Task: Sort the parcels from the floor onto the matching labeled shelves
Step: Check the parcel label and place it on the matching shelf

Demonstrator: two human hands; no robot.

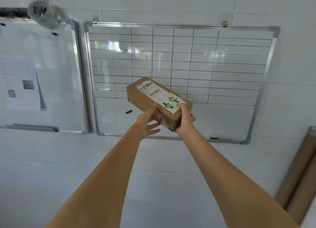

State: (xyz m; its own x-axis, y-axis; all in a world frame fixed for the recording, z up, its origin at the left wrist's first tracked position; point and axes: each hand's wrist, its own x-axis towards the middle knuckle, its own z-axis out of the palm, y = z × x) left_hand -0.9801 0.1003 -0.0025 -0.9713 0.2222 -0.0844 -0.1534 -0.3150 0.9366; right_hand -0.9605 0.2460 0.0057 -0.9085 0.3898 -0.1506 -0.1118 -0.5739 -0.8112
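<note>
Gridded whiteboard [179, 65] fills wall ahead. I hold cardboard parcel [158, 102] up before it — stiff, taped, probably light. Right hand [185, 120] clamps near end, thumb on yellow note [171, 103]; left hand [147, 123] cups underside, fingers loose. Best grip: the ends.

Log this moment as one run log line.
parcel: held up, yellow note on top | right hand: grips near end | left hand: supports underneath | shelves: not in view

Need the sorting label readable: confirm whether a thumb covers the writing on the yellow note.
No, the right hand thumb only touches the yellow note's edge.
</note>
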